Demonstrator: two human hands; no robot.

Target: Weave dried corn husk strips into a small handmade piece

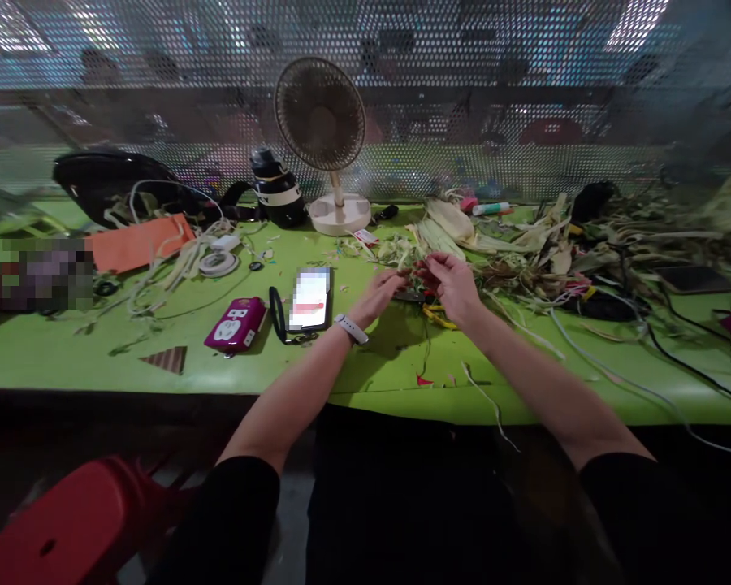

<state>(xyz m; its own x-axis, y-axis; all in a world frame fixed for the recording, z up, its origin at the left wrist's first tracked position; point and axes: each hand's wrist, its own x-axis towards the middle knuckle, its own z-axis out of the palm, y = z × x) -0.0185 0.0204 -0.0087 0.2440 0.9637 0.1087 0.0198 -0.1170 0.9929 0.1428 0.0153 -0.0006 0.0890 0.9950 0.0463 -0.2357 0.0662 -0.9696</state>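
Note:
My left hand (380, 294), with a white band on its wrist, is closed at the fingertips over the green table (365, 370). Close to its right, my right hand (452, 284) is pinched, fingertips turned toward the left hand. Small reddish-brown bits show between the two hands, too small to make out. Under them lie dark-bladed scissors or pliers with yellow handles (439, 317). Just behind the hands is a pile of pale green husks and dried leaves (442, 231), which spreads to the right.
A phone (310, 299) and a purple box (235, 325) lie left of my hands. Behind stand a fan (322, 118) and a black bottle (278, 191). An orange sheet (140, 244) is at left, cables (633, 382) at right. A red stool (67, 520) is below.

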